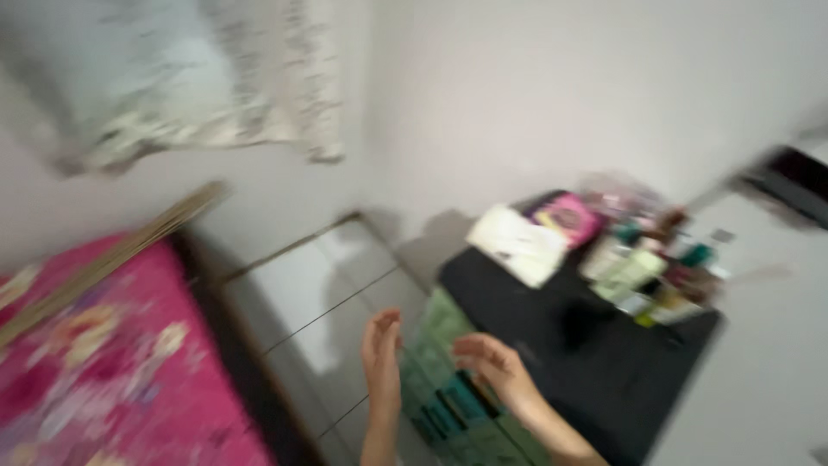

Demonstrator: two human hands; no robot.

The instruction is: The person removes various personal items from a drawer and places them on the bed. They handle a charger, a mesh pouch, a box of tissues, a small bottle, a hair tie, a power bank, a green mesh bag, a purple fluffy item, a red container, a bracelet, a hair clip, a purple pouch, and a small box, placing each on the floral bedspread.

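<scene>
the whole view is smeared by motion, so fine detail is lost. the left hand (382, 362) is raised with its fingers straight and together, released and holding nothing. the right hand (496, 367) is just beside it, fingers loosely curled and spread, also empty. both hover above the green drawer unit (453, 406), near its front edge, not touching it as far as can be told. the unit carries a black top (595, 371), where a white packet (517, 244), a pink box (569, 217) and a cluster of bottles (647, 276) stand toward the wall. a pink floral bedspread (103, 371) lies at the left, with tiled floor (328, 302) between.
</scene>
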